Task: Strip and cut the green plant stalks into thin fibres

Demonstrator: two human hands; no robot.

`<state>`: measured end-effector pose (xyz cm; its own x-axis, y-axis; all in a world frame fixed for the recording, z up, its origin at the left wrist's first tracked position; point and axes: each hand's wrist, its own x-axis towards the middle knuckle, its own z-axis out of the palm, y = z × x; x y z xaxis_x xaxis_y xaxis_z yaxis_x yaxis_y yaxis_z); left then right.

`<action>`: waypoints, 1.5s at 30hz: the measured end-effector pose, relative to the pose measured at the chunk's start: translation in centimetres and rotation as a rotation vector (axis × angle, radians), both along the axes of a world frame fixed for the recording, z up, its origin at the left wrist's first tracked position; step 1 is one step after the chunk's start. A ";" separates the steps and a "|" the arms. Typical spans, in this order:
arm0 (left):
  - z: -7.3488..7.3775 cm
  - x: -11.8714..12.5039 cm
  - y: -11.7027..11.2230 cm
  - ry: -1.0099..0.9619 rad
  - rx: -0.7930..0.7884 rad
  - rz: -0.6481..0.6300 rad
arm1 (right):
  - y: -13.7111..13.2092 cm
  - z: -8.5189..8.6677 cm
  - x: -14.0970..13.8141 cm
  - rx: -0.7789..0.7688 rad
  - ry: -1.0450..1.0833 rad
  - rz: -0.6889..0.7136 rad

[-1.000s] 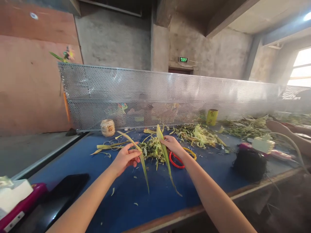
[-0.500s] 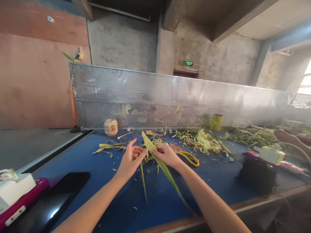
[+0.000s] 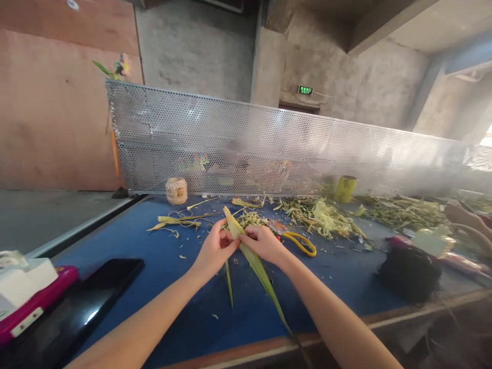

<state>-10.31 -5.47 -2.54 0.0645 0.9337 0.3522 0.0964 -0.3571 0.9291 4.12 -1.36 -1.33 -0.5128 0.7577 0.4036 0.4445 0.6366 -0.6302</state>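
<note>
A long yellow-green leaf [image 3: 265, 279] slants from the middle of the blue table toward its front edge, its pale broad end pointing up and away. My right hand [image 3: 266, 246] pinches it between thumb and fingers near that end. On the other side, my left hand [image 3: 215, 251] has its thumb and fingers closed on the same leaf, the thumbs almost meeting. Beneath my hands lies a heap of shredded plant scraps [image 3: 249, 219]. A narrow green strip [image 3: 229, 289] hangs or lies below my left hand; which one I cannot tell.
Yellow-handled scissors [image 3: 314, 248] lie right of my hands. Leaf scraps [image 3: 323, 218] spread behind them, near a yellow-green cylinder [image 3: 345, 189]. A pale wrapped jar [image 3: 177, 191] stands before the perforated metal screen [image 3: 215, 128]. A phone [image 3: 103, 287] lies left, a black bundle [image 3: 407, 271] right.
My left hand has come in to the leaf, its raised fingers now closed against it. My right hand keeps its hold. The whole view has shifted slightly.
</note>
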 end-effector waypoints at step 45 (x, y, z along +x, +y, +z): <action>-1.0 -1.3 1.5 0.169 -0.014 0.198 | -1.2 0.8 0.5 0.131 0.144 -0.023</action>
